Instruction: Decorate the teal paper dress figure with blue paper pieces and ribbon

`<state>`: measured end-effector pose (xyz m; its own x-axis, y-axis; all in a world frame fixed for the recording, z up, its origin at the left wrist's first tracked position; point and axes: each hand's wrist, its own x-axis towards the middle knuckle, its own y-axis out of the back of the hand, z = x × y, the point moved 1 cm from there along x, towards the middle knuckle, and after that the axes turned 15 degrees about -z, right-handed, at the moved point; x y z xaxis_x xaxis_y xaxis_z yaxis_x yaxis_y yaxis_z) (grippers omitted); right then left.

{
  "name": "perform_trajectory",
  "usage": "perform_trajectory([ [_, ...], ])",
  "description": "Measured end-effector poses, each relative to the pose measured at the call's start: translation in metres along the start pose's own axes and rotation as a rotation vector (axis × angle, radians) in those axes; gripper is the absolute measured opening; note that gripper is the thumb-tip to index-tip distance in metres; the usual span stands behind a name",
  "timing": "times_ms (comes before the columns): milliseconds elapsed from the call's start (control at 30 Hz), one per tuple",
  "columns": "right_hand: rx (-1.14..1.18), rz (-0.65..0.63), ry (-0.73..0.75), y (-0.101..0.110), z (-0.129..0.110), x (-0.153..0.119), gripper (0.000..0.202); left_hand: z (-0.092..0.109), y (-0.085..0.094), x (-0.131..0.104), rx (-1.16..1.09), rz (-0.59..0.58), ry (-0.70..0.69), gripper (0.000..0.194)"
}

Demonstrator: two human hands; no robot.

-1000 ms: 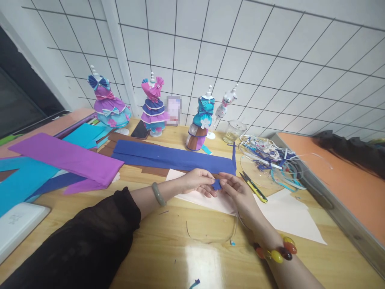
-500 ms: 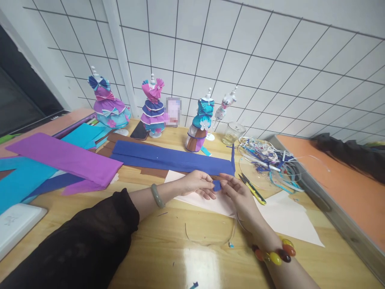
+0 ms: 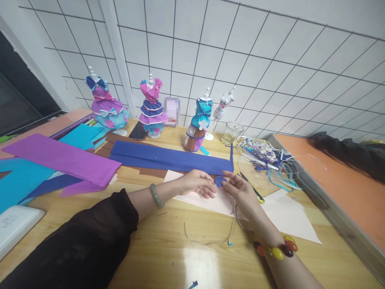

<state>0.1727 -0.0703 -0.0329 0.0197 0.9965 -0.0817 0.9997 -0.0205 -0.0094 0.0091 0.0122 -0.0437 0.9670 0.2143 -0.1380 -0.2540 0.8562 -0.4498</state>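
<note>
A small dark blue paper flower [image 3: 219,182] with a lobed edge is held up over a pale pink sheet [image 3: 204,200]. Thumb and fingers of my right hand [image 3: 240,189] pinch its right side. My left hand [image 3: 197,182] has its thumb and forefinger closed at the flower's left edge, with the other fingers loosely curled below. Just right of my right hand lie yellow-and-black scissors [image 3: 252,186], partly covered by it. Behind both hands stretches a folded dark blue strip of paper [image 3: 168,156].
Dressed miniature mannequins [image 3: 149,108] stand along the tiled wall, near a glass jar [image 3: 231,132]. Tangled scraps [image 3: 264,154] are heaped at the right. Purple paper [image 3: 63,156] lies over turquoise sheets [image 3: 27,176] at the left. A white box [image 3: 19,228] sits at the near left.
The small blue piece now shows a lobed flower outline instead of a compact shape. My right hand has moved slightly up and right with it; my left hand has barely moved.
</note>
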Motion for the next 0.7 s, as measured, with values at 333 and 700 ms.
perform_trajectory([
  [333, -0.442, 0.121, -0.011, 0.049, 0.009, 0.013, 0.037, 0.002, -0.002, -0.001, 0.011, 0.016, 0.017, 0.042],
  [700, -0.774, -0.089, 0.048, 0.050, -0.009, 0.001, 0.012, 0.000, 0.000, 0.000, 0.039, 0.027, 0.021, 0.043],
])
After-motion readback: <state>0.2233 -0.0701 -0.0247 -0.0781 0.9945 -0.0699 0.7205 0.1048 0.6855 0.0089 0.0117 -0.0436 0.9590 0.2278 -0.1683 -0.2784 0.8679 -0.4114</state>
